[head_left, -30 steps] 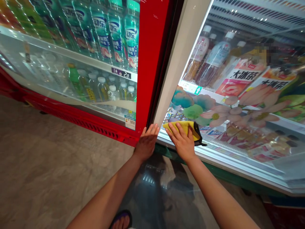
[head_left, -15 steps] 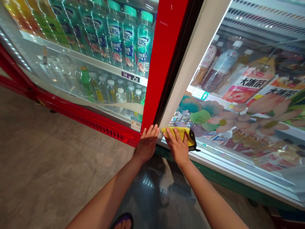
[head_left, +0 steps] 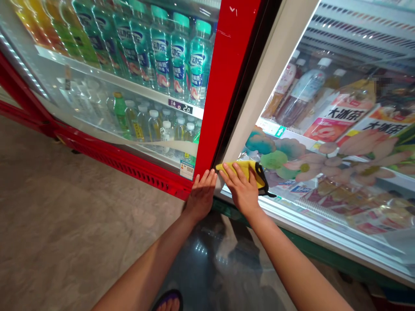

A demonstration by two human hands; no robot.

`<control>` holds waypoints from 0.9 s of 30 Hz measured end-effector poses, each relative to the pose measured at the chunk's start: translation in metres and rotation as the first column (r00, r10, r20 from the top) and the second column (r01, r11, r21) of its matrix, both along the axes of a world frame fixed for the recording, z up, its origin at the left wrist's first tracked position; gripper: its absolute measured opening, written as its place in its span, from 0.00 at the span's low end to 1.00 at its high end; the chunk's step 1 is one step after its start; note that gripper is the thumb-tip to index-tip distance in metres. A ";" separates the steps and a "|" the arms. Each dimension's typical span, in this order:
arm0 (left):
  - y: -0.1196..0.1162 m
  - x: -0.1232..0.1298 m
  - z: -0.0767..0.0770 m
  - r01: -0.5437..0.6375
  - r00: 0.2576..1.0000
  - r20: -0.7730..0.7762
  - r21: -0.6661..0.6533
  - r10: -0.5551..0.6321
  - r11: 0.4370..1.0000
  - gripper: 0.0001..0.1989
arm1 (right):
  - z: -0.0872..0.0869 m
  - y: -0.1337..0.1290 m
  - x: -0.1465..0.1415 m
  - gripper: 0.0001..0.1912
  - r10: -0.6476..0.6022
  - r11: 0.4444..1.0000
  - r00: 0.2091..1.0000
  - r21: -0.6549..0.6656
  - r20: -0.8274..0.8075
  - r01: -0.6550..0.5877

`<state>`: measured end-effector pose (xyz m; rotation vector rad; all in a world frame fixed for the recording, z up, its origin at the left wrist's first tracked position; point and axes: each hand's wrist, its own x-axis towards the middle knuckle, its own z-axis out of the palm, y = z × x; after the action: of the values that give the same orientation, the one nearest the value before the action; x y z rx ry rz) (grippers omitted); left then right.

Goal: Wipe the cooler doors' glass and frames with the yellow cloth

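My right hand [head_left: 244, 195] presses a yellow cloth [head_left: 258, 178] with a black edge against the lower left corner of a glass fridge door [head_left: 301, 112]. Its fingers lie spread across the cloth, and a folded corner sticks out to the right. My left hand [head_left: 200, 199] lies flat, fingers stretched, at the foot of the red fridge frame [head_left: 218, 103], holding nothing. Its fingertips are close beside the pale door frame [head_left: 251, 103] and the left end of the cloth.
Behind the left glass stand rows of green-capped bottles [head_left: 197, 65] above smaller bottles [head_left: 154, 125]. Drinks bottles [head_left: 304, 86] and cartons fill the right fridge, whose glass bears flower decals [head_left: 311, 166]. Below are a concrete floor [head_left: 81, 224], a dark shiny patch and a sandalled foot [head_left: 170, 301].
My right hand and the cloth have moved slightly up the door corner. The left hand stays in place. The view has shifted a little.
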<state>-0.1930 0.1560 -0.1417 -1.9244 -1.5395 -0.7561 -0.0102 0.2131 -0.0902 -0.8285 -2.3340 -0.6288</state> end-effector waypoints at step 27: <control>0.011 0.015 0.014 -0.016 0.998 0.054 0.103 0.010 0.995 0.40 | 0.015 -0.001 0.007 0.31 -0.125 0.990 0.987 0.054 -0.102 0.130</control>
<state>-0.1777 0.1671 -0.1275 -1.8306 -1.5123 -0.8717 -0.0036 0.2119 -0.0753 -0.9651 -2.1760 -0.6926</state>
